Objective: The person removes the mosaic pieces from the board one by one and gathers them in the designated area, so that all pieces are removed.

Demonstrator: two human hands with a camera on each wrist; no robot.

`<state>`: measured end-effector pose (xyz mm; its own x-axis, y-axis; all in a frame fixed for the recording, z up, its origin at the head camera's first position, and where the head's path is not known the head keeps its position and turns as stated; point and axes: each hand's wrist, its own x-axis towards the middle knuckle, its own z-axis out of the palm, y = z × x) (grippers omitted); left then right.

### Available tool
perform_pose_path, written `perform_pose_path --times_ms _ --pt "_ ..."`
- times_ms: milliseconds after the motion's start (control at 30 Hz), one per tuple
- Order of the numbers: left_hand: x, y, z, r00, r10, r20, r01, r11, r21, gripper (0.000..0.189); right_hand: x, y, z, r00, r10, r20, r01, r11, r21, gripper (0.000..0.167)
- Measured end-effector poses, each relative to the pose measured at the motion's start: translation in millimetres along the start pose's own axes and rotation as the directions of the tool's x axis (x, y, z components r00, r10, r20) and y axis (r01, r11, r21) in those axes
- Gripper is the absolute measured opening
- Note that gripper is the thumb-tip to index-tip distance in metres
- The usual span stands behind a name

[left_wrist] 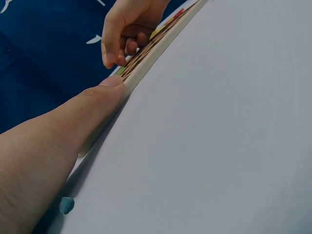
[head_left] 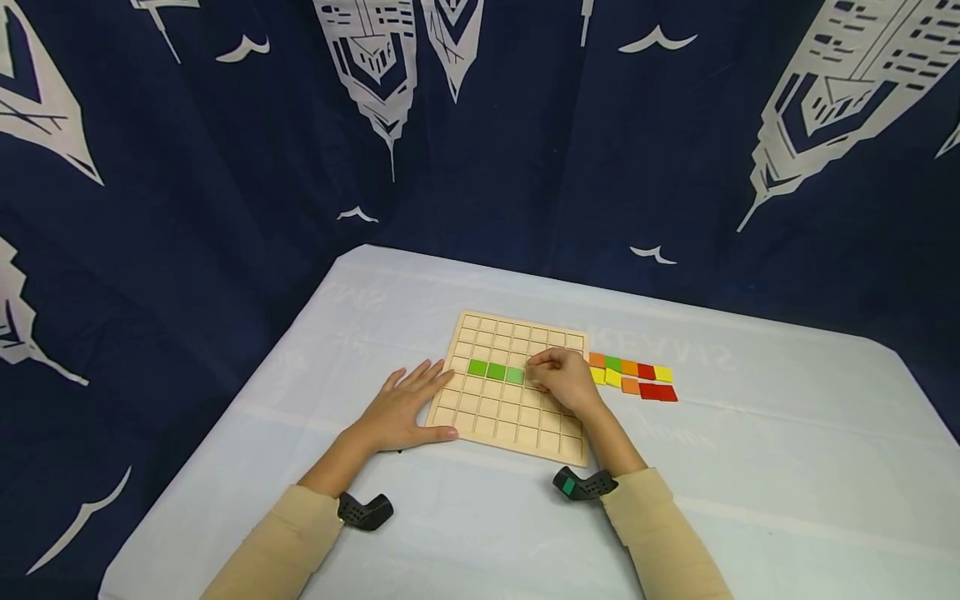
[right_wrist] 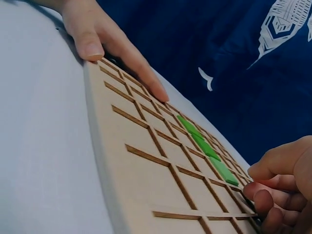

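A wooden grid board [head_left: 517, 414] lies on the white table, with a row of three green tiles [head_left: 496, 372] in its squares. The third tile is a lighter green. My left hand [head_left: 401, 412] rests at the board's left side, its fingers spread and the thumb at the near corner. In the left wrist view, that thumb [left_wrist: 100, 100] touches the board's edge. Over the square just right of the green row is my right hand [head_left: 566, 379], fingers bent and their tips low to the board. The right wrist view shows no tile at its fingertips [right_wrist: 251, 187]; whether something small is hidden there is unclear.
Flat tiles in orange, green, red and yellow [head_left: 647, 371] lie in two rows on the table [head_left: 787, 450], right of the board. A dark blue curtain [head_left: 525, 167] with white building prints hangs behind. Black wrist devices [head_left: 365, 512] sit at both cuffs.
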<state>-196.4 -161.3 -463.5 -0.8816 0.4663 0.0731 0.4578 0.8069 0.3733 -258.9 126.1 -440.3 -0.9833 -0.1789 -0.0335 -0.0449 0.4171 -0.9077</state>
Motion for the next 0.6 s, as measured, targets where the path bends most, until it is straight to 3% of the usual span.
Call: perform_pose_path --times_ms 300,600 --pt "0.1 0.3 0.2 1.0 0.002 -0.007 -0.002 1.0 -0.002 0.094 -3.6 0.7 4.2 0.998 -0.055 0.006 0.056 0.992 -0.111 0.015" --pt "-0.3 0.1 0.5 1.0 0.0 -0.009 0.0 1.0 -0.002 0.094 -4.6 0.4 6.9 0.998 -0.044 0.046 0.05 0.988 -0.145 0.02"
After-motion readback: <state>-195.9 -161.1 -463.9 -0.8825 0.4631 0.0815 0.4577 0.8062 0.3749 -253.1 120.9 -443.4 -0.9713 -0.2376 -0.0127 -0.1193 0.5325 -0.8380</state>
